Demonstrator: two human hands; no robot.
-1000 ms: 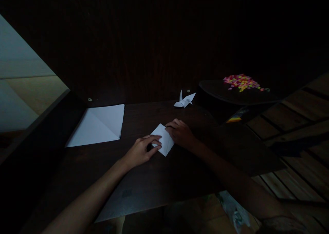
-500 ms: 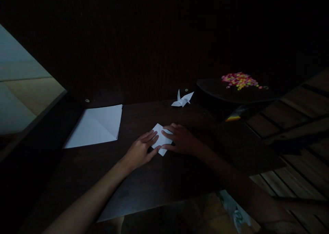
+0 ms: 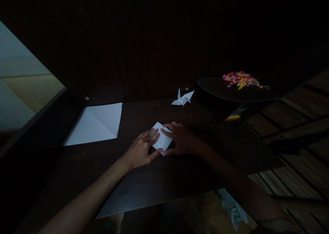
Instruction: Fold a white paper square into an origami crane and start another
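A small diamond of folded white paper (image 3: 161,143) lies on the dark table, creased down its middle. Over its left edge my left hand (image 3: 141,149) rests with outstretched fingers, its thumb at the bottom corner. My right hand (image 3: 181,139) covers the right edge, index fingertip on the upper part and thumb beside the other thumb at the bottom corner. Dark gaps show between thumb and fingers on both hands. Behind them stands a folded white paper crane (image 3: 183,98). The paper's outer side corners are hidden under my fingers.
Larger white paper sheets (image 3: 96,124) with a diagonal crease lie at the left of the dark table (image 3: 133,189). A raised side board (image 3: 33,121) borders it. On a rounded shelf (image 3: 210,86) at right sits a heap of colourful small pieces (image 3: 241,79). Wooden slats (image 3: 303,158) show lower right.
Both thumbs have slid down to the paper's bottom corner, where a tip stuck out below them before. My other fingers stay nearly in place on the paper.
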